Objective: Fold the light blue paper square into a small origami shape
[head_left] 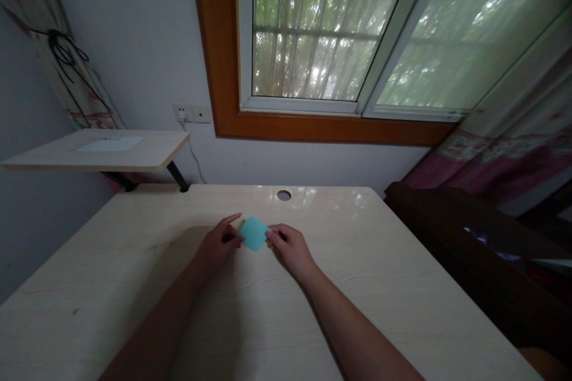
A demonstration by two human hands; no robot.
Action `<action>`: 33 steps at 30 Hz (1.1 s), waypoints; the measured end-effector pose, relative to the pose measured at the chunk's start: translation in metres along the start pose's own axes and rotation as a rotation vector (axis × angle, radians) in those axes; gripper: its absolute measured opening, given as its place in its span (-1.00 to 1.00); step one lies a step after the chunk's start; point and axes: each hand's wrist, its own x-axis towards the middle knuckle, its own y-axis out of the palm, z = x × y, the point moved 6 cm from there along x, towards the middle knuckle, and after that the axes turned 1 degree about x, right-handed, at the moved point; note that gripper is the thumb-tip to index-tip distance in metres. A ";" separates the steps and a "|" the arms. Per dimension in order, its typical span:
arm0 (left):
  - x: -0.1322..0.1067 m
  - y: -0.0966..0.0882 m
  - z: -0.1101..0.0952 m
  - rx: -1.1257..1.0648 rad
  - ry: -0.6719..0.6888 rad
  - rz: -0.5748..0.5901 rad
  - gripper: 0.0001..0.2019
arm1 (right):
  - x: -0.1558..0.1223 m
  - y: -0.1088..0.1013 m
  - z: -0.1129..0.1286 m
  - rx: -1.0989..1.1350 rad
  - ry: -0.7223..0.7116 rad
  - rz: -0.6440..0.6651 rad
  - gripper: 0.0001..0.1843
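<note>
Between my two hands is a small square of turquoise paper (254,233), turned so that its corners point left and right. My left hand (220,240) pinches the left corner between thumb and a finger, with the index finger stretched out above it. The right corner is pinched by the thumb and fingers of my right hand (289,244). Both forearms reach in from the bottom over the pale wooden desk (286,309). Whether the paper touches the desk top I cannot tell.
A raised shelf (170,146) on black legs stands at the desk's back left, with a white sheet (111,144) on it. A round cable hole (284,195) sits near the back edge. Behind are wall sockets (191,114) and a window (322,36). Dark furniture (473,238) stands at right.
</note>
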 end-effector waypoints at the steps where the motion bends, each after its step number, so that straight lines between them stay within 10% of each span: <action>1: 0.000 0.000 0.000 0.001 0.001 -0.001 -0.42 | 0.000 0.000 0.000 0.015 0.004 0.002 -0.70; 33: -0.003 0.000 -0.009 -0.069 -0.061 0.011 -0.67 | -0.003 -0.003 0.003 0.190 0.037 -0.033 -0.79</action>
